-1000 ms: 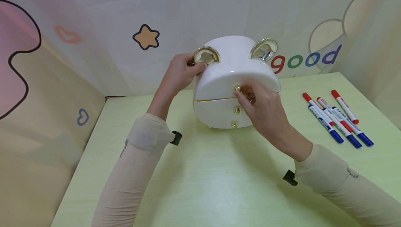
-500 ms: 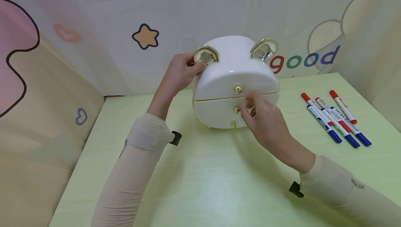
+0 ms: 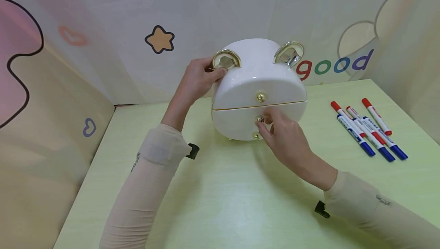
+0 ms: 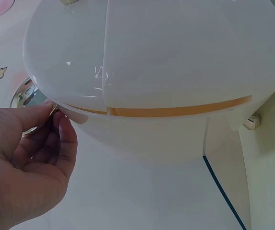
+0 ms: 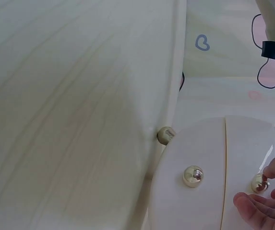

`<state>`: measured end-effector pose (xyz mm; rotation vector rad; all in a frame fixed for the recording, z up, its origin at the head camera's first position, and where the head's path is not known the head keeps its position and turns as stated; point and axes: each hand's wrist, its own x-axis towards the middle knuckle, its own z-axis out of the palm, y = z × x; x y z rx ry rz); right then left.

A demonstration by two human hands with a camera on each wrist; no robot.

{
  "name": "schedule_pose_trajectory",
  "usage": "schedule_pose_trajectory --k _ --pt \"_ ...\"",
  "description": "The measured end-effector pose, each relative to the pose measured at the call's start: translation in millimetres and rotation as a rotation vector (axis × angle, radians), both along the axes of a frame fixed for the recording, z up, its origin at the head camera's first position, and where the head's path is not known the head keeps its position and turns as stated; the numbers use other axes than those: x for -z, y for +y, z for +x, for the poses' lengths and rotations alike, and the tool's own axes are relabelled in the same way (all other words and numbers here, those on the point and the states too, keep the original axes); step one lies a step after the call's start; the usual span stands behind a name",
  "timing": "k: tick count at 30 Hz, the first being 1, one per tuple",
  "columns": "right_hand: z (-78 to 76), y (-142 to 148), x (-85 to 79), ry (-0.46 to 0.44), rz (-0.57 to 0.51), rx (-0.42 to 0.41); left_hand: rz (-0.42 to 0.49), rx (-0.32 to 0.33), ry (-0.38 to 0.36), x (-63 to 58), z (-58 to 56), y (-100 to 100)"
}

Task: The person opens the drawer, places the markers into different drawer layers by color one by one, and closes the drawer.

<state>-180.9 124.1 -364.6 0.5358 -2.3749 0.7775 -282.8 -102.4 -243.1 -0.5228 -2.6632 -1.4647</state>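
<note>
A glossy white rounded storage box (image 3: pixel 240 84) with two gold ears stands at the back of the table. A seam crosses its front, with gold knobs above and below. My left hand (image 3: pixel 198 80) pinches the box's left ear (image 3: pixel 227 59) between thumb and fingers; the left wrist view also shows the thumb (image 4: pixel 34 115) on its rim. My right hand (image 3: pixel 287 134) has thumb and fingertips around the lower knob (image 3: pixel 260 119), partly hiding it. The upper knob (image 3: pixel 261 97) is uncovered. A narrow orange-lined gap (image 4: pixel 175 110) runs along the box's side.
Several red-capped and blue-capped markers (image 3: pixel 364 130) lie in a loose group on the pale green table (image 3: pixel 220 203), right of the box. A printed cloth backdrop (image 3: pixel 113 4) rises close behind it. Small gold feet (image 4: pixel 251 122) support the box.
My right hand has left the upper knob and moved down to the lower one, fingers closing around it. The left hand stays on the ear. The box and markers keep their places.
</note>
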Motion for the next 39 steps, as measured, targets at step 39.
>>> schedule_pose_trajectory --k 39 --pt "-7.6 -8.5 4.1 0.163 0.094 0.106 -0.009 -0.014 -0.039 -1.7 -0.1 1.3"
